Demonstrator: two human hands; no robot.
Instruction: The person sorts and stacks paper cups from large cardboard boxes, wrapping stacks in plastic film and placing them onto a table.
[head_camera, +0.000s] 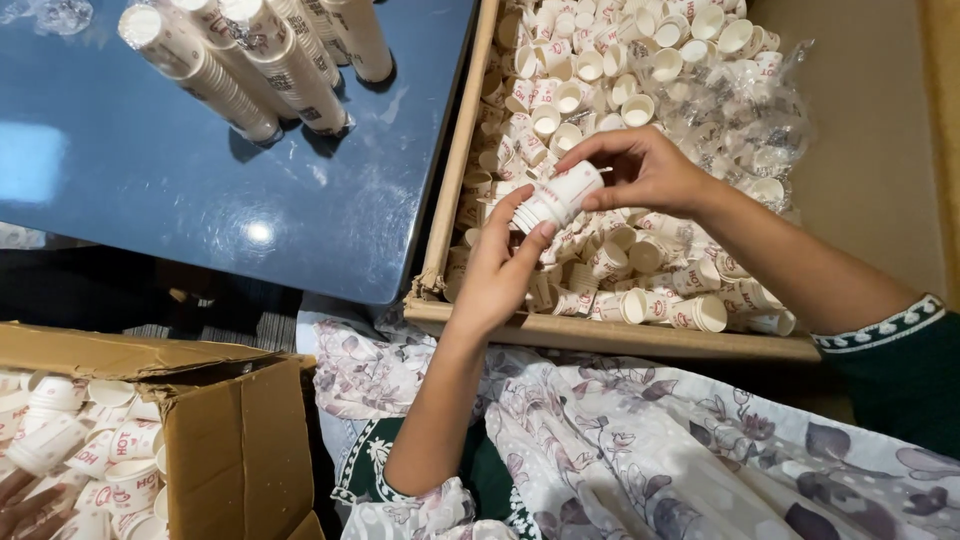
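The work in hand looks like nesting loose paper cups into a short stack (560, 195), held over the wide cardboard tray (600, 335) in front of the person. To do it well, I judge that the 2 hands should keep the stack's axis straight, feed each cup rim-first or base-first the same way as the rest, and press only lightly so the thin walls do not crease. Holding the stack low over the tray also means a dropped cup lands among the others rather than on the floral cloth (650, 450) below the tray's near wall.

The left hand (500, 265) comes up from the tray's near wall, fingers part-curled, thumb and fingertips closed around the stack's lower end, where the rims point down and left. The right hand (645, 170) reaches in from the tray's right side, thumb and 2 or 3 fingers pinching the stack's upper end; its remaining fingers are spread and loose. Neither hand is fully clenched: both grip by the fingertips.

The tray is heaped with loose cups (600, 70), white with red print, and a crumpled clear plastic bag (760, 120) lies on its right part. Left of the tray is a blue table (150, 170) bearing several tall cup stacks (250, 60). Farther left of the tray, near the bottom corner, an open cardboard box (230, 440) holds more cups.
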